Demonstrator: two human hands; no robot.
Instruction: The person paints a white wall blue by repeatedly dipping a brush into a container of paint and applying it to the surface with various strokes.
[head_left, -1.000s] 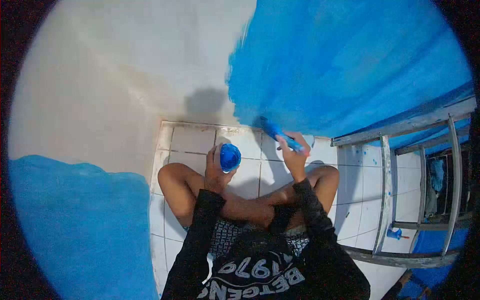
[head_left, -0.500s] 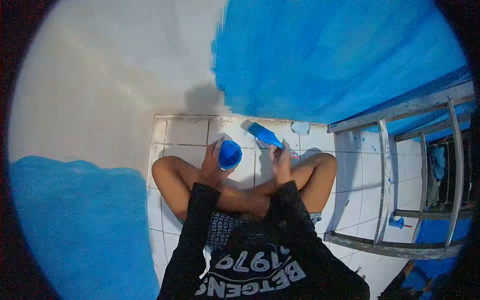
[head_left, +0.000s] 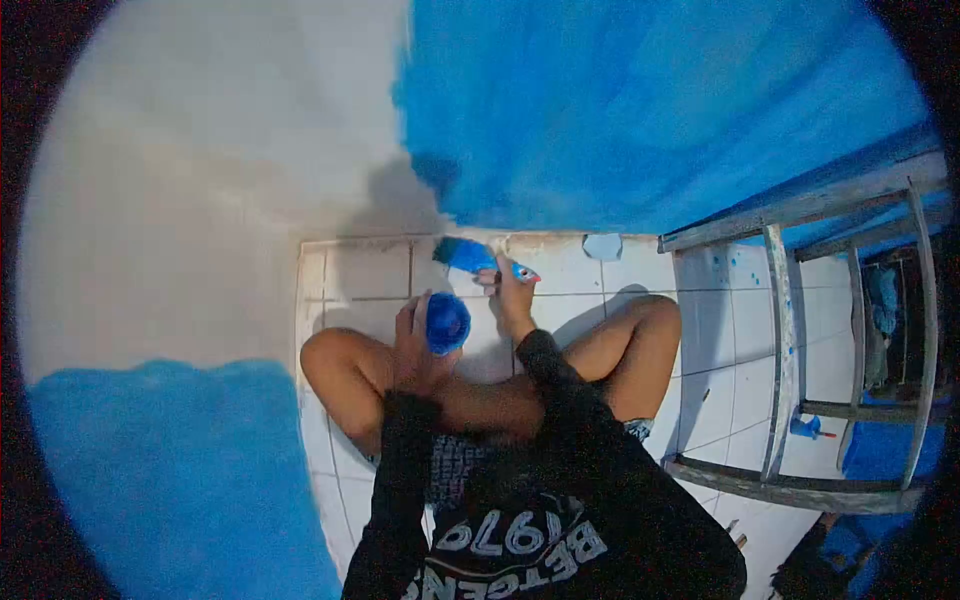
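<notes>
My left hand (head_left: 410, 348) is wrapped round the side of a cup of blue paint (head_left: 448, 324), held above the tiles between my crossed legs. In my right hand (head_left: 514, 300) is a paintbrush (head_left: 468, 255) coated in blue. Its handle end, with a red tip, sticks out to the right of my fingers. The dark bristles point left, close to the foot of the wall and beyond the cup. Ahead, the wall is bare white on the left and has blue paint (head_left: 640, 110) on the right, with an uneven edge between them.
A wooden ladder (head_left: 775, 350) stands to the right on the white tiled floor (head_left: 640, 268). A pale scrap (head_left: 602, 246) lies by the wall base. Blue drops dot the tiles near the ladder, and a small blue object (head_left: 806, 427) lies among its rails. The left wall's lower part is blue (head_left: 170, 470).
The paintbrush in my right hand has swung left and now sits nearer the wall corner. My left hand and the cup have dropped slightly nearer to me. The view has shifted a little.
</notes>
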